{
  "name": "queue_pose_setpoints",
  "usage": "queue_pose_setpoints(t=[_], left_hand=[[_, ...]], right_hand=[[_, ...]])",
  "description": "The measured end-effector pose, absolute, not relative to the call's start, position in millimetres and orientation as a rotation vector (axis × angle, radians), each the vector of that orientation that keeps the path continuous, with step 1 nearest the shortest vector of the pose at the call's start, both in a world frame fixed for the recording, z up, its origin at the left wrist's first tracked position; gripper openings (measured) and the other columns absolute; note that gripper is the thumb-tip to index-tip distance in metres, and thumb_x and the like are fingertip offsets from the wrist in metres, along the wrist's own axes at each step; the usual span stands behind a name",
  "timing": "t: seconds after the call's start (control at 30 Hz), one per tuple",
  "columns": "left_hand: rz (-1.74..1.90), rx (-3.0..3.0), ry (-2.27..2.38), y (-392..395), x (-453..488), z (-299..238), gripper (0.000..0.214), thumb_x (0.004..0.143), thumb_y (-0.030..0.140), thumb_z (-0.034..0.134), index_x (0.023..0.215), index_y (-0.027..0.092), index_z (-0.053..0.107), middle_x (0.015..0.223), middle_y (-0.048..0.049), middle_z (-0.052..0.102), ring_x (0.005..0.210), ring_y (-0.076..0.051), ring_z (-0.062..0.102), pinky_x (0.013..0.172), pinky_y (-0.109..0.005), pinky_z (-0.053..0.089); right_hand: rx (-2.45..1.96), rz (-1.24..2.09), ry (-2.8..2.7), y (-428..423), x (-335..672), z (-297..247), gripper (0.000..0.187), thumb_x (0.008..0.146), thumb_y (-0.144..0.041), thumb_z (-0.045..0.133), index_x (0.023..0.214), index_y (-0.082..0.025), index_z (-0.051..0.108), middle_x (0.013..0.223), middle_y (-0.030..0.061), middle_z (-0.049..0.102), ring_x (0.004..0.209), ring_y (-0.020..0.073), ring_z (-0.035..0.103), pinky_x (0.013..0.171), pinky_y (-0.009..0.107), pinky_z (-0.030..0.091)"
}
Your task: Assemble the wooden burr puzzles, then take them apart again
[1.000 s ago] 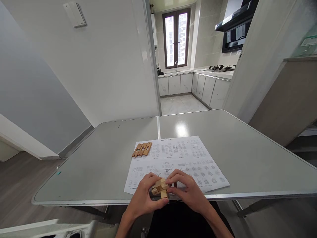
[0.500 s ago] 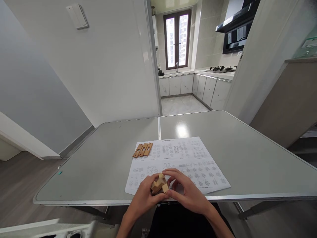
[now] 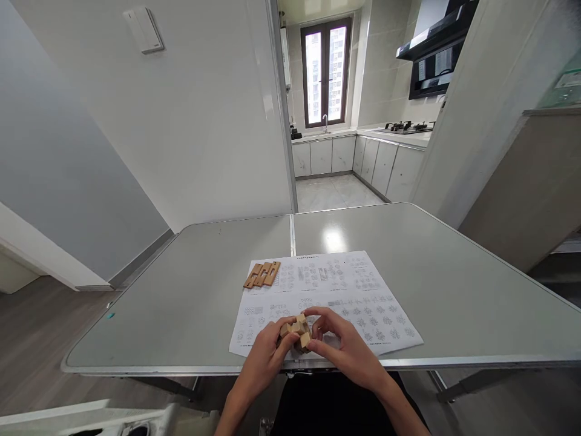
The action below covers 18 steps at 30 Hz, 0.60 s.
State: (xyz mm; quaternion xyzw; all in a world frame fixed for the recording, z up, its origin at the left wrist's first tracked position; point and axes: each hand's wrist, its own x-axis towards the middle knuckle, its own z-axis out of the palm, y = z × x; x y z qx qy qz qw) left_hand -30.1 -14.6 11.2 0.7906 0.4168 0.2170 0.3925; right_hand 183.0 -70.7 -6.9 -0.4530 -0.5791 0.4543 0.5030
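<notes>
A wooden burr puzzle (image 3: 298, 329) of pale interlocking blocks sits between my hands, just over the near part of a printed instruction sheet (image 3: 318, 284). My left hand (image 3: 267, 351) grips it from the left, thumb laid across its near face. From the right, my right hand (image 3: 340, 345) pinches it, with the index finger at the top and the thumb at the lower right. Fingers cover parts of the puzzle's sides. Several flat brown wooden pieces with cut-outs (image 3: 262, 275) lie side by side on the sheet's upper left corner.
The grey-green table (image 3: 454, 290) has a metal rim and a seam down its middle. A small teal bit (image 3: 110, 315) lies near its left edge. Beyond the table are a white wall (image 3: 218, 133) and a kitchen doorway.
The puzzle has shifted slightly right and turned a little in my hands. My left thumb has moved up onto its near face, and my right fingers have followed it.
</notes>
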Motion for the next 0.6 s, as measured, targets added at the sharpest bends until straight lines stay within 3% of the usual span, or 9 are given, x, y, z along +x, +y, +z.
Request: queue_pose_setpoints(t=[0.3,0.6], left_hand=[[0.594,1.997,1.063,-13.6,-28.4,9.9,0.045,0.105,0.052,0.047,0.133,0.022,0.065,0.127,-0.0106,0.074,0.110,-0.029,0.068,0.097,-0.038,0.049],[0.623,2.000,1.113,-15.8,-25.8,9.9,0.043,0.105,0.052,0.047,0.131,0.023,0.066,0.120,-0.0086,0.077,0.104,-0.027,0.071,0.090,-0.035,0.052]], right_hand=[[-1.165,1.031,-1.427,-71.3,181.1,-6.7,0.040,0.096,-0.045,0.068,0.131,-0.026,0.062,0.086,-0.0001,0.065,0.087,0.0212,0.066,0.089,0.037,0.053],[-1.154,1.039,-1.475,-72.2,181.8,-11.3,0.040,0.102,-0.045,0.059,0.137,-0.028,0.057,0.095,0.0014,0.065,0.093,0.0211,0.066,0.092,0.036,0.054]])
